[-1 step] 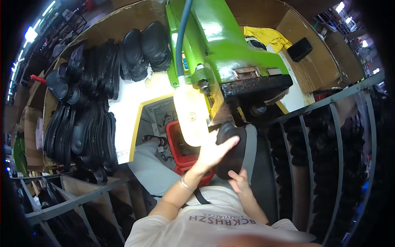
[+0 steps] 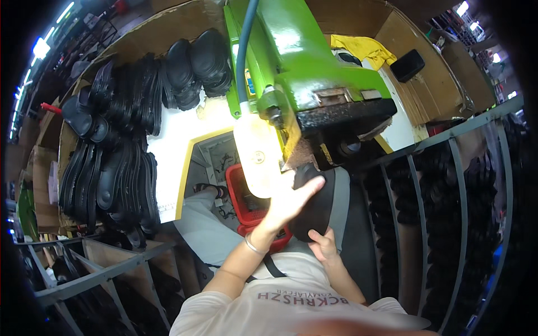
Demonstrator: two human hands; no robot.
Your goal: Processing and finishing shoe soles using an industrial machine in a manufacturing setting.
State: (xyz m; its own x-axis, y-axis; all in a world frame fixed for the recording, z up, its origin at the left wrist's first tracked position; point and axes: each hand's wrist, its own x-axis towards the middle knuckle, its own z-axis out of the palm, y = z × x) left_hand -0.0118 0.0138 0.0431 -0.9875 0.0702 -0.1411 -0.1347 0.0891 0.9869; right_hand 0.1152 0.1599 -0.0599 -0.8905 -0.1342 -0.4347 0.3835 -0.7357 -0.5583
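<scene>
A black shoe sole is held in both hands below the working head of a green machine. Its far end sits close against the metal parts under that head; whether it touches them I cannot tell. My left hand is closed on the sole's left edge, its thumb lying across the upper face and its fingers partly hidden. At the near end, my right hand pinches the rim, thumb on top. Beside my left hand, a bright lamp on a grey hose lights the work.
Stacks of black soles fill the left of a white, yellow-edged table. Below is a red bin. Metal racks with dark soles flank me. A yellow cloth and black phone-like object lie beyond the machine.
Both hands and the sole have shifted very slightly, the sole's far end a little upward and left. My grip on it is unchanged.
</scene>
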